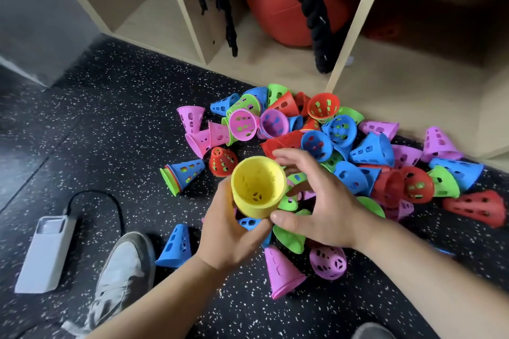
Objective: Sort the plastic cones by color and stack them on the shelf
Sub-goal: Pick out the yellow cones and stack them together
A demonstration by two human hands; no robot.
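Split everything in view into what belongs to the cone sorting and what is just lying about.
Job: yellow cone, in the grip of the left hand; right hand beside it; pile of cones; shelf.
Lying about: power bank; red ball; black rope.

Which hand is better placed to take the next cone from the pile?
The right hand. It holds nothing and hangs over the pile on the floor, close to a green cone. The left hand is busy: it grips the yellow cone.
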